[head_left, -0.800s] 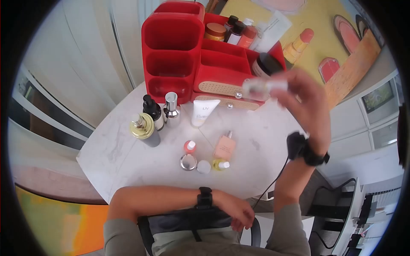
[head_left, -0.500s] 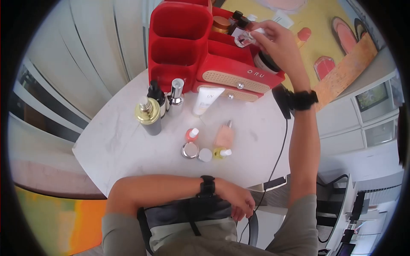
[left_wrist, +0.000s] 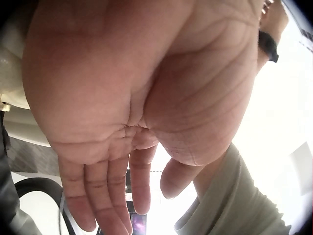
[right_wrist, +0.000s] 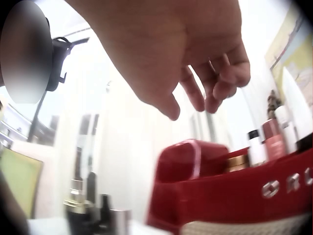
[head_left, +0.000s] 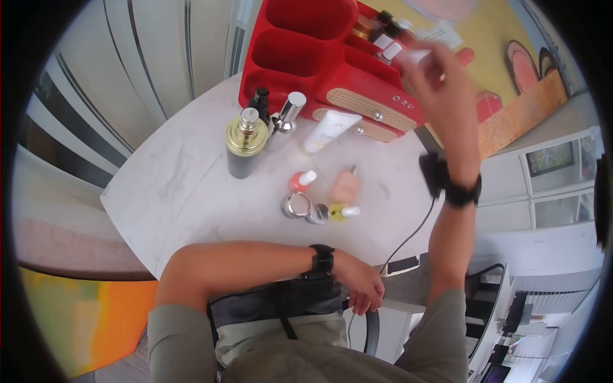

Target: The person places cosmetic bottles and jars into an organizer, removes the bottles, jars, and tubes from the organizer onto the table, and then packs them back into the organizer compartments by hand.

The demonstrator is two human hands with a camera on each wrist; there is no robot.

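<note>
My right hand [head_left: 444,92] is raised over the right part of the red organizer [head_left: 367,80], its fingers loosely bent with nothing between them. In the right wrist view the empty right hand [right_wrist: 186,54] hangs above the organizer's rim. A small clear bottle with a white cap [head_left: 391,51] sits in the organizer's front compartment, just left of the fingertips. My left hand [head_left: 359,281] rests idle by my lap, below the table's front edge. The left wrist view shows this hand's palm [left_wrist: 142,93] with the fingers hanging relaxed and holding nothing.
On the marble-patterned table [head_left: 185,191] stand a gold-collared pump bottle [head_left: 246,153], a silver-capped bottle [head_left: 288,113] and a white tube [head_left: 331,129]. Nearer me are a coral bottle [head_left: 297,182], a silver round jar [head_left: 297,205], a small jar [head_left: 318,214], a yellow bottle [head_left: 338,212] and a peach bottle [head_left: 346,186].
My right hand carried the clear white-capped bottle to the organizer, let it go in the front compartment and drew back from it, empty. The head view shifted; the left hand stayed idle.
</note>
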